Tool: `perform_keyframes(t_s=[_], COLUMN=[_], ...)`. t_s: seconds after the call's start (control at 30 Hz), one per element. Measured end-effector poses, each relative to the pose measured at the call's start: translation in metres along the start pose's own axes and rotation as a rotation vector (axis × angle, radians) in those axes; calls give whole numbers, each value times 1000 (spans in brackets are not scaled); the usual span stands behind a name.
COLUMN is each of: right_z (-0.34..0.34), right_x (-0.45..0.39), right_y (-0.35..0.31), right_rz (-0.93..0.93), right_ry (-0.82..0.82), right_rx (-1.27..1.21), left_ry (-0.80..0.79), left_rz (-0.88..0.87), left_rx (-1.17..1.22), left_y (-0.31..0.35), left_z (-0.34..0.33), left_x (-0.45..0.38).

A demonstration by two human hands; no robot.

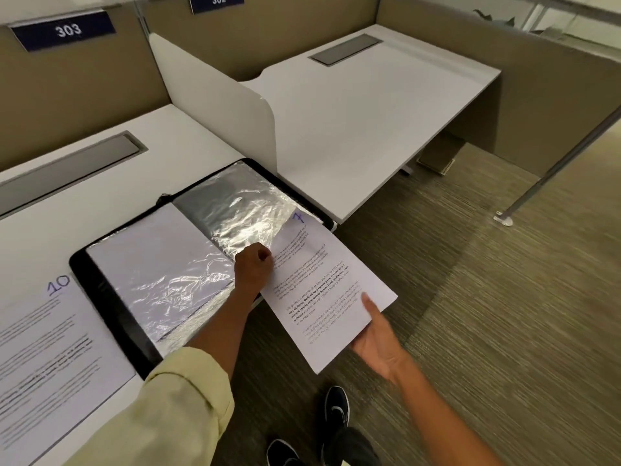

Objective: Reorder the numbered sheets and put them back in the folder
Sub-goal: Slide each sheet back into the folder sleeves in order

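A black folder (100, 290) lies open on the white desk, its clear plastic sleeves (242, 210) shining. The sheet marked 7 (322, 290) sticks out of the right-hand sleeve over the desk's front edge. My left hand (253, 265) pinches the sleeve's edge where the sheet enters it. My right hand (378, 338) holds the sheet's lower end, thumb on top and fingers beneath. A sheet marked 10 (50, 358) lies flat on the desk to the left of the folder.
A white divider panel (218, 105) stands just behind the folder, between desk 303 (40, 243) and the neighbouring desk 302 (369, 105). Each desk has a grey cable hatch (67, 169). Carpet and my shoes (336, 412) are below.
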State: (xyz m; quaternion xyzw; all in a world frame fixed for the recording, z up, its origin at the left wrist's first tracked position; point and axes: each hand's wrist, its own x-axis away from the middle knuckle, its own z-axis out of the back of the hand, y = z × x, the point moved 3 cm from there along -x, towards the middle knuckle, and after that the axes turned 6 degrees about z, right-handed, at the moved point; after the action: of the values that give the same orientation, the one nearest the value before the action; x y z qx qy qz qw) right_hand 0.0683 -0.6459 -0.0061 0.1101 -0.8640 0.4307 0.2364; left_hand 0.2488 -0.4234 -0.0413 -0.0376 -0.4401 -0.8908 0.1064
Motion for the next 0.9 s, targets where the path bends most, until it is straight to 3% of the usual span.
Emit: perform_keyframes(t_s=[0.2, 0.5, 0.73, 0.9], right_z=[16, 9, 1, -4], right_x=[-14, -66, -105, -137], right_y=[-32, -71, -101, -101], right_rz=[-145, -266, -442, -544], right_ry=[-76, -171, -453, -427], right_rx=[-205, 22, -21, 67], left_ry=[-20, -9, 25, 34], left_rz=[-4, -49, -67, -36], left_rx=[-93, -223, -291, -353], left_y=[3, 23, 43, 49], left_z=[-3, -12, -27, -35], left_x=[-6, -25, -40, -46])
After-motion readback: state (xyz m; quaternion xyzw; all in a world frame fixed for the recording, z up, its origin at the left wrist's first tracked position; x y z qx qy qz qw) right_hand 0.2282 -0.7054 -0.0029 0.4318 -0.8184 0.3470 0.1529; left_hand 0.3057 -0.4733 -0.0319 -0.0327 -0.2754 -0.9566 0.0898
